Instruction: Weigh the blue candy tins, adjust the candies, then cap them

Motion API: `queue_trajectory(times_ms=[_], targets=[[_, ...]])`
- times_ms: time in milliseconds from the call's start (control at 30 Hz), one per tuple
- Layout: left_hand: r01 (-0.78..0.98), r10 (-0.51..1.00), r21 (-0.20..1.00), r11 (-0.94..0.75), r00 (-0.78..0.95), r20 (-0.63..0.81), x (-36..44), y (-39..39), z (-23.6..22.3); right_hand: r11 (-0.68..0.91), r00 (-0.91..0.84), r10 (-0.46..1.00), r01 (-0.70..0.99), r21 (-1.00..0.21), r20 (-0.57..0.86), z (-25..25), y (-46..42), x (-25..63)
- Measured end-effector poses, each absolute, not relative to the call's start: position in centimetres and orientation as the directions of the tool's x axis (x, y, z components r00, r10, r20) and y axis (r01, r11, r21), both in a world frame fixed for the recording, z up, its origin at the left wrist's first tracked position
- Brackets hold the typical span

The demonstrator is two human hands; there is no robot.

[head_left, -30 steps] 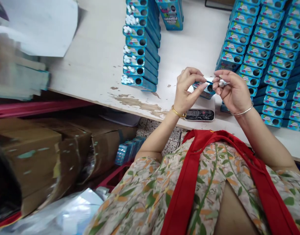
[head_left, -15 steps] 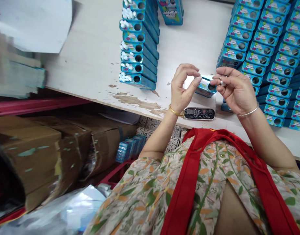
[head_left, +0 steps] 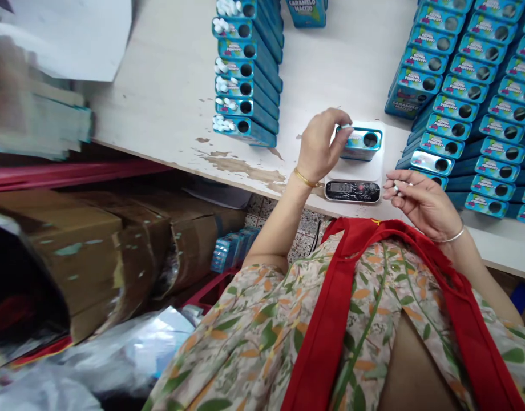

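My left hand (head_left: 320, 145) grips the left end of a blue candy tin (head_left: 362, 142) that sits on a small white digital scale (head_left: 356, 174) at the table's front edge. The tin lies flat with its round hole on the right. My right hand (head_left: 419, 200) hovers near the scale's right side, fingers pinched on small white candies (head_left: 398, 186). Both wrists wear bangles.
A column of blue tins with white candies on top (head_left: 241, 74) stands left of the scale. Many stacked blue tins (head_left: 463, 85) fill the right of the worn white table (head_left: 168, 97). Cardboard boxes (head_left: 117, 251) and plastic wrap lie under the table's left side.
The tin went from between both hands down onto the scale. My right hand pulled back toward me, away from the tin, still pinching candies.
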State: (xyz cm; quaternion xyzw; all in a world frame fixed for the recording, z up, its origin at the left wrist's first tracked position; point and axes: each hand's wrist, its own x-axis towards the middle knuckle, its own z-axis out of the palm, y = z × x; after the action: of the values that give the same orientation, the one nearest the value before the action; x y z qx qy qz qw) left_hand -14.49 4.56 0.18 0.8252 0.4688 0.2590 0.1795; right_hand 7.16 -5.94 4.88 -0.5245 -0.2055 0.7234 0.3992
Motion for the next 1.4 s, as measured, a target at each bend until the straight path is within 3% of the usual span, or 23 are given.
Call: queue_trajectory(times_ms=[133, 267, 433, 567, 700, 767, 833, 967, 1100, 1400], targets=[[0.655, 0.842, 0.548, -0.52, 0.284, 0.458, -15.7, 4.6, 2.0, -0.635, -0.16, 0.762, -0.376, -0.675, -0.628, 4.3, -7.3, 7.4], [0.823, 0.943, 0.51, -0.25, 0.086, 0.322, -17.1, 4.3, 2.1, -0.696, -0.193, 0.7, -0.4, -0.596, -0.688, 3.2, -9.0, 7.5], [0.798, 0.98, 0.592, -0.107, -0.016, 0.198, -18.2, 3.7, 0.7, -0.766, -0.263, 0.633, -0.351, -0.539, -0.729, 1.6, -10.4, 7.9], [0.793, 0.98, 0.597, -0.123, 0.003, 0.197, -18.3, 3.6, 0.3, -0.811, -0.325, 0.582, -0.304, -0.501, -0.745, 1.0, -10.4, 8.2], [0.661, 0.912, 0.677, -0.323, 0.026, 0.41, -17.6, 4.0, 0.3, -0.814, -0.317, 0.579, -0.282, -0.508, -0.751, 1.0, -10.2, 8.2], [0.549, 0.852, 0.699, -0.458, 0.047, 0.521, -16.9, 4.1, 0.3, -0.812, -0.309, 0.582, -0.272, -0.517, -0.752, 0.9, -10.1, 8.1], [0.498, 0.836, 0.696, -0.516, 0.119, 0.535, -15.8, 4.0, 0.5, -0.798, -0.298, 0.601, -0.269, -0.539, -0.742, 0.8, -10.1, 8.0], [0.523, 0.849, 0.669, -0.528, 0.354, 0.393, -13.5, 3.7, 0.8, -0.776, -0.3, 0.631, -0.272, -0.57, -0.716, 0.6, -10.1, 7.8], [0.551, 0.771, 0.556, -0.622, 0.556, 0.311, -13.1, 4.3, 0.7, -0.775, -0.29, 0.63, -0.28, -0.566, -0.72, 0.2, -10.2, 7.9], [0.586, 0.681, 0.371, -0.72, 0.699, 0.217, -13.4, 6.9, 0.8, -0.76, -0.285, 0.649, -0.279, -0.586, -0.706, -1.3, -10.5, 7.2]])
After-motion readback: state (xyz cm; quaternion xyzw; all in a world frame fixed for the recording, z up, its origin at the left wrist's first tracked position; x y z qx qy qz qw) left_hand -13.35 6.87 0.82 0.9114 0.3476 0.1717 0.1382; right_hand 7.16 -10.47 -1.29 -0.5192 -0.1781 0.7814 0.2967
